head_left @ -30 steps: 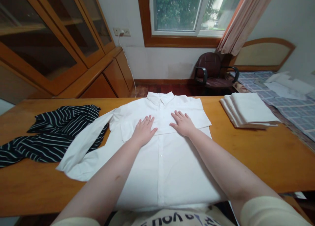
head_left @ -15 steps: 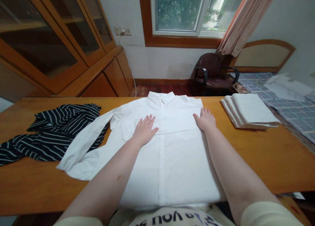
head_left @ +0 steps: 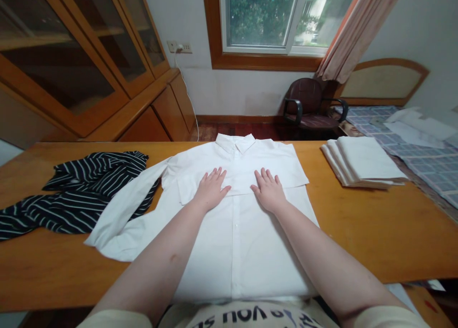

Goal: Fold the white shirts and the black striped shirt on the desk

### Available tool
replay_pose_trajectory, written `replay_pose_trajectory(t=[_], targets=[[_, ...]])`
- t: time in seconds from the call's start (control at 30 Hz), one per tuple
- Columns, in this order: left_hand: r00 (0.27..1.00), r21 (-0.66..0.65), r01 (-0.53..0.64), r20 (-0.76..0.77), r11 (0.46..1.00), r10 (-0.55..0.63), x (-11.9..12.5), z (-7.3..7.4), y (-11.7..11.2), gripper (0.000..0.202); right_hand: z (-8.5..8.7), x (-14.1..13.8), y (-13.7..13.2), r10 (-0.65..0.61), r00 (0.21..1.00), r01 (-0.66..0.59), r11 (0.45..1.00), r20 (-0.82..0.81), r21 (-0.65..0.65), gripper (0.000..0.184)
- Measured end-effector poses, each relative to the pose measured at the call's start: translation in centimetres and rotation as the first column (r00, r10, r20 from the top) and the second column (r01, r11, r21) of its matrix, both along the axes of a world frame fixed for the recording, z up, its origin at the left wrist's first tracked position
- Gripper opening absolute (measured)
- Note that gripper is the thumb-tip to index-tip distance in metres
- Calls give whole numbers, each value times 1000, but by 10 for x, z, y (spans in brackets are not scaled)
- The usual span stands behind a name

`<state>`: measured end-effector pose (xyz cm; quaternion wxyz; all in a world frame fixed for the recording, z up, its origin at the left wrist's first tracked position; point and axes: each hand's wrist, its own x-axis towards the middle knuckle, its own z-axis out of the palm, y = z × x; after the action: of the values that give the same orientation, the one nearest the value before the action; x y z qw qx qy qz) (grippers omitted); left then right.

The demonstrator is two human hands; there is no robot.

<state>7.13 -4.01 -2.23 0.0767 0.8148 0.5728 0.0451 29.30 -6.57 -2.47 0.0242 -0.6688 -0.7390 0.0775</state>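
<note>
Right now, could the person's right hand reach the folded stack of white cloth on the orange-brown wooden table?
Probably yes: the right hand lies flat on the white collared shirt, gripping nothing, and only tabletop shows between that shirt and the stack.

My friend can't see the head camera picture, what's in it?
A person's left hand and right hand rest palm-down on a white shirt spread on a wooden table. A black striped garment lies to the left, a stack of folded white cloth to the right.
</note>
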Motion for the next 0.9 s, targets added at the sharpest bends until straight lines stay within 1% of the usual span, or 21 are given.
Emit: replay_pose_trajectory(t=[0.1, 0.2, 0.27, 0.3, 0.33, 0.4, 0.43, 0.47, 0.5, 0.53, 0.57, 0.6, 0.63, 0.67, 0.73, 0.8, 0.83, 0.9], targets=[[996, -14, 38, 79, 999, -37, -6, 18, -3, 50, -3, 1, 1, -12, 999, 12, 1000, 30, 12, 62], [996, 52, 6, 83, 999, -10, -26, 43, -17, 47, -2, 1, 2, -14, 999, 13, 1000, 36, 13, 63], [995, 127, -96, 32, 987, 93, -49, 61, -32, 47, -1, 0, 1, -17, 999, 17, 1000, 36, 12, 63], [983, 164, -182, 7, 970, 183, -62, 68, -42, 48, -1, 0, 1, -16, 999, 16, 1000, 34, 12, 63], [953, 191, -296, -13, 936, 304, -76, 74, -53, 50, -1, -1, 0, -15, 999, 14, 1000, 32, 13, 63], [843, 246, -508, -57, 826, 535, -104, 81, -76, 56, -1, -1, 0, -10, 1000, 10, 1000, 26, 18, 62], [758, 276, -606, -84, 746, 647, -118, 81, -88, 60, -1, -1, 0, -10, 1000, 10, 1000, 24, 22, 62], [651, 290, -703, -102, 649, 752, -130, 79, -99, 63, -1, -1, 0, -12, 1000, 11, 1000, 21, 24, 62], [528, 290, -792, -117, 537, 841, -141, 75, -109, 66, -1, 0, 0, -15, 1000, 14, 1000, 19, 24, 62], [442, 260, -845, -152, 467, 884, -150, 70, -118, 71, -2, 0, 0, -16, 1000, 15, 1000, 16, 23, 62], [380, 194, -887, -206, 418, 902, -158, 65, -125, 74, -2, 0, 0, -17, 1000, 17, 1000, 12, 22, 62], [344, 108, -917, -275, 384, 898, -165, 60, -131, 75, -2, 0, 0, -16, 1000, 16, 1000, 7, 23, 62], [325, 41, -932, -339, 360, 883, -170, 57, -136, 74, -2, 0, 0, -13, 1000, 13, 1000, 2, 24, 62], [331, -19, -936, -386, 352, 861, -173, 55, -140, 71, -2, 0, 0, -12, 1000, 12, 1000, -2, 27, 62], [373, -83, -924, -412, 373, 831, -176, 56, -145, 63, -3, 0, 0, -11, 1000, 11, 999, -6, 33, 62], [422, -84, -904, -342, 420, 840, -175, 65, -147, 56, -3, 1, 0, -10, 1000, 11, 999, -6, 34, 62], [435, -62, -898, -285, 437, 854, -173, 71, -148, 53, -4, 1, 0, -10, 1000, 10, 999, -5, 36, 62], [448, -2, -891, -157, 453, 880, -167, 85, -145, 49, -5, 1, 0, -6, 1000, 6, 999, -5, 39, 62]])
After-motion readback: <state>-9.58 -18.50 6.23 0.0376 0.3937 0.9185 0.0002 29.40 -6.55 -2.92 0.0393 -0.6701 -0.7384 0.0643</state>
